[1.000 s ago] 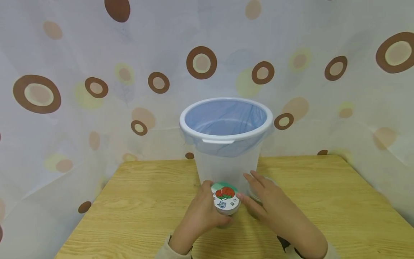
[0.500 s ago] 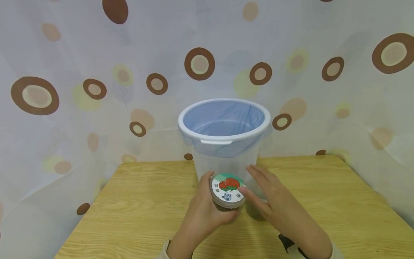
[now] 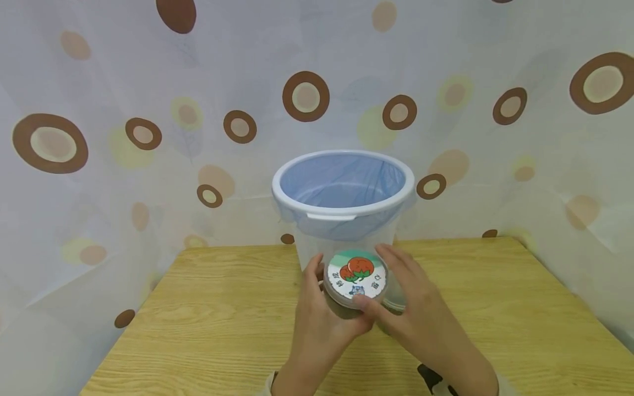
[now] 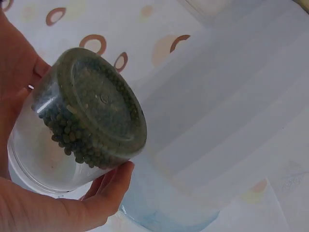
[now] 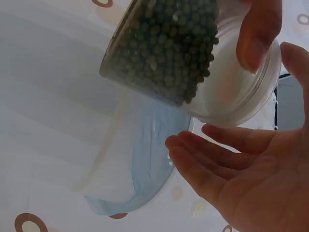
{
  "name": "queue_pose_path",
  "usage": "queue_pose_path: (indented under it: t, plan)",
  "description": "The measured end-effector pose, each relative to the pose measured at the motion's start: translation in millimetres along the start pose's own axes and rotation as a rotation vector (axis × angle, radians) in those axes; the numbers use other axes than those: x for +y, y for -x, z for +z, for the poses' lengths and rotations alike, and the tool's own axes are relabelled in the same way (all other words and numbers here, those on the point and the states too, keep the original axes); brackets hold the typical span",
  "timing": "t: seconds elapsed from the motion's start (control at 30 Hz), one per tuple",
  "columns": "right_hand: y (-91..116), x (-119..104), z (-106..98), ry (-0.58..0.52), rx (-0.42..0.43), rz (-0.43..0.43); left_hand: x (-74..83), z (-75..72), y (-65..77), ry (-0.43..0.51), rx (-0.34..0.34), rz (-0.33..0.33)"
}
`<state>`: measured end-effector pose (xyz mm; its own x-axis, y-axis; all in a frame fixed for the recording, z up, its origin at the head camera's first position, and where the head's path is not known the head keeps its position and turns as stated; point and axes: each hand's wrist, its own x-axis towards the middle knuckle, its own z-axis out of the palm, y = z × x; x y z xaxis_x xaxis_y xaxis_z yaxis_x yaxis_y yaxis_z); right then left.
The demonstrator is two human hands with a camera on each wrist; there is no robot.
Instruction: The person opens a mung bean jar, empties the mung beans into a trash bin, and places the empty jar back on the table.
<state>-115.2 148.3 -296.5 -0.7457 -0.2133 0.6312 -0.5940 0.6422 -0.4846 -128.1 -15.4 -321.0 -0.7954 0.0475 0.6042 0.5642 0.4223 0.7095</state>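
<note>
Head view shows the jar point(image 3: 355, 278) gripped by the left hand point(image 3: 322, 322), the right hand point(image 3: 417, 305) outstretched beside it.

Round white-and-green label point(image 3: 356, 276) with a red fruit drawing, on top of a clear plastic jar of dark green beans point(image 4: 79, 121). Small Chinese characters: right side point(image 3: 376, 281) apparently 心 and 想, left side point(image 3: 338, 280) apparently 柿 and 成. Tiny moulded mark point(image 4: 104, 98) on the jar's underside, illegible.

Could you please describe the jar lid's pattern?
Red fruits on a white-and-green lid, clearest in the head view.
</note>
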Motion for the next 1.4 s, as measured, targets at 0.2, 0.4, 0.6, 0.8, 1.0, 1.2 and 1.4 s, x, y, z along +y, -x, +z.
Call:
queue_pose_path:
  t: [0.2,0.4,0.6,0.8,1.0,1.2,1.4]
  plan:
    - [1,-6,12,0.001,0.024,0.01,-4.9,8.2,2.3,-0.028,0.064,0.039]
    - [1,-9,20,0.021,0.067,0.058,-9.2,18.9,2.5,-0.125,0.122,0.113]
    - [1,-7,26,0.033,0.107,0.07,-16.0,30.4,4.1,-0.184,0.226,0.217]
    - [0,-8,31,0.026,0.148,0.129,-18.1,36.8,7.8,-0.165,0.247,0.227]
    - [-1,-8,32,0.041,0.192,0.131,-17.5,36.6,9.0,-0.116,0.157,0.146]
    - [-2,-8,33,0.063,0.206,0.109,-16.7,35.5,8.0,-0.084,0.044,0.042]
    - [-2,-5,35,0.082,0.201,0.079,-17.5,33.4,7.1,-0.106,0.002,-0.03]
